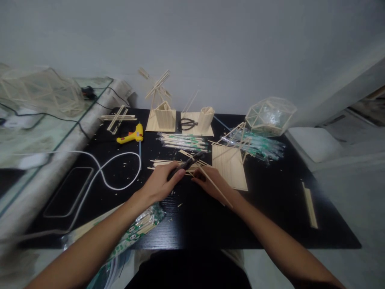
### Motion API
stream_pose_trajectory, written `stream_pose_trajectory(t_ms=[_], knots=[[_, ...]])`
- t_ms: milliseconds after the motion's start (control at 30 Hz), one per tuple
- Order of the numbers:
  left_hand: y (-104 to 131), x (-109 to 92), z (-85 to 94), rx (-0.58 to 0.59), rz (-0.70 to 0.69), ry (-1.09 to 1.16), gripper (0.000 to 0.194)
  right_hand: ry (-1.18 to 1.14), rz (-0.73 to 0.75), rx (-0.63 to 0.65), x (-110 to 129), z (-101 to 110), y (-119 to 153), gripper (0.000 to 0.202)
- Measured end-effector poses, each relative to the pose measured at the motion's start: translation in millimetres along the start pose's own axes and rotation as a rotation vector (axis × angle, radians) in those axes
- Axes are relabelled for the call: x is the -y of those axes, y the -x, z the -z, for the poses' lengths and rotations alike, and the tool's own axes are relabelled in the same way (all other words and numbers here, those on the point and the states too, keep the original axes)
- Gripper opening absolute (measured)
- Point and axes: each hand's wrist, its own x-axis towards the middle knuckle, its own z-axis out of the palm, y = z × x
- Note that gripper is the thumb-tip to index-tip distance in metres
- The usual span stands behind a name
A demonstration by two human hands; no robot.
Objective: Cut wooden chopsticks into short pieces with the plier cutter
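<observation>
My left hand point(165, 178) is wrapped round a slim dark tool point(190, 161); its exact kind is unclear. Close beside it, my right hand point(212, 181) pinches a thin wooden stick point(215, 185) that slants back over the wrist. The tool's tip meets the stick's upper part, or passes just over it. Beneath both hands lies a loose bunch of wooden sticks point(159, 163). To the right of my right hand is a flat panel of joined sticks point(229, 166), with a thin stick frame point(234, 138) at its far edge.
A yellow glue gun point(132, 134) lies at left near a looped white cable point(102, 170) and a phone-shaped dark object point(69, 192). Behind stand a stick windmill point(164, 118) and a stick cylinder point(206, 119) near black-handled scissors point(188, 124). Wrapped stick packs point(183, 141) and a faceted frame point(270, 116) are also here.
</observation>
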Motion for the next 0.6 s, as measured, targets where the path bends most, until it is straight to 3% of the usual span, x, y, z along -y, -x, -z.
stream_pose_trajectory(t_ms=[200,433,500,600], knots=[[0,8,-3.1,0.039,0.013,-0.017,0.047,-0.037,0.027,0.034,-2,0,0,0.008],[1,1,0.3,0.007,0.021,-0.016,0.048,-0.092,0.030,0.034,-7,2,0,0.006],[1,0,0.9,0.000,0.021,-0.017,0.048,-0.204,-0.032,0.026,-7,7,0,0.009],[1,2,-0.5,-0.026,0.025,-0.026,0.048,-0.487,-0.195,0.025,-3,20,0,0.031]])
